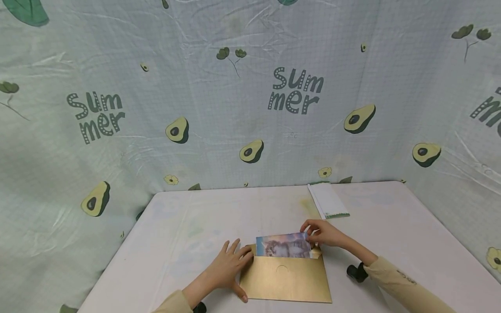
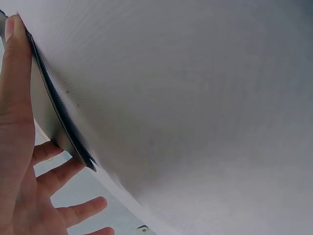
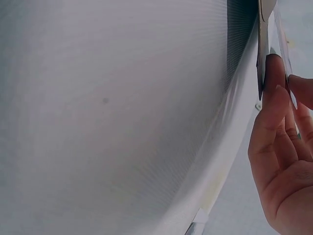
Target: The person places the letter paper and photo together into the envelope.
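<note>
A gold envelope [image 1: 285, 280] lies on the table, its near side facing up. From its far opening rises a picture card [image 1: 282, 245] printed with what looks like grey kittens against a pink and blue background; the card's lower part is hidden inside. My right hand [image 1: 322, 233] pinches the card at its upper right corner, and the right wrist view shows the card's thin edge [image 3: 292, 95] between thumb and fingers. My left hand [image 1: 227, 267] rests along the envelope's left side, fingers spread, thumb by the near corner. In the left wrist view the fingers touch the envelope's edge [image 2: 58, 112].
A white flat pad or booklet [image 1: 328, 200] with green ends lies at the back right of the white table [image 1: 188, 234]. Behind hangs a pale cloth [image 1: 219, 100] printed with avocados and lettering. Dark wrist cameras [image 1: 357, 273] sit below the wrists.
</note>
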### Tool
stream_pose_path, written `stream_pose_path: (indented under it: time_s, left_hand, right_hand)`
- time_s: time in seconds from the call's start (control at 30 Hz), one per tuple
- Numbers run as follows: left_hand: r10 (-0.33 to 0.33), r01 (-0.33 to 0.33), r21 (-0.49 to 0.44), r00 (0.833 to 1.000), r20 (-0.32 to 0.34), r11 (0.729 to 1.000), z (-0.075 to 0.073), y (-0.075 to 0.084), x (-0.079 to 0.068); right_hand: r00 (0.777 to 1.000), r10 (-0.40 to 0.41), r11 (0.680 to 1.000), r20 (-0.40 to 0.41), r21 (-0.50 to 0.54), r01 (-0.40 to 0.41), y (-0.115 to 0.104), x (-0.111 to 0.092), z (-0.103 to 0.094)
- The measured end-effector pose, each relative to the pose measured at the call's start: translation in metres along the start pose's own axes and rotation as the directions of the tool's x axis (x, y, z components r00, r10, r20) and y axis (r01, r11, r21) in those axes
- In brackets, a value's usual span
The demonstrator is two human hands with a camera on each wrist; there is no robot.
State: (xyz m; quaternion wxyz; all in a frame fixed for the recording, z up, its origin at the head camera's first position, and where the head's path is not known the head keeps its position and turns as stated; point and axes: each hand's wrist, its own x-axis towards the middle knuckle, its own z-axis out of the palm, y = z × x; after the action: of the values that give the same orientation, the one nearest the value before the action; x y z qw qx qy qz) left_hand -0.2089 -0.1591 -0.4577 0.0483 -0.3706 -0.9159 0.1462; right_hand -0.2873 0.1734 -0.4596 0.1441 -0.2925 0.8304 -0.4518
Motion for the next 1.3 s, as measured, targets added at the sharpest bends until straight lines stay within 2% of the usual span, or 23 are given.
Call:
stream_pose_path:
  time_s: [0.33,0.53,0.67,0.87,1.1,1.3]
  left_hand:
    - [0.028,-0.029,-0.011,0.997,-0.07,1.0,-0.0016,-0.0005,-0.0007]
    - [0.002,-0.002,-0.026,1.0,-0.025,1.0,-0.0014,0.0004,0.0001]
    - [-0.012,0.012,-0.027,1.0,0.001,1.0,-0.0021,0.0007,0.0008]
    - [-0.003,0.003,-0.031,1.0,-0.014,1.0,-0.0026,0.0009,0.0016]
    - [-0.006,0.006,-0.03,1.0,0.006,1.0,-0.0035,0.0003,0.003]
    - [-0.014,0.014,-0.016,1.0,0.014,1.0,-0.0032,0.0003,0.0041]
  right_hand:
    - [0.999,0.002,1.0,0.04,-0.02,-0.001,0.0016,-0.0027,-0.0012]
    - [0.996,-0.003,0.999,0.09,-0.034,0.006,0.0016,-0.0028,0.0004]
    - [0.993,-0.005,1.0,0.121,-0.006,0.006,-0.0001,-0.0026,0.0011]
    - [0.987,-0.038,0.999,0.158,0.021,0.035,0.0006,-0.0021,0.0013]
    - [0.976,-0.067,0.997,0.206,0.043,0.06,0.0011,0.0003,0.0029]
    - [0.973,-0.06,0.998,0.223,0.005,0.061,-0.001,0.0002,0.0035]
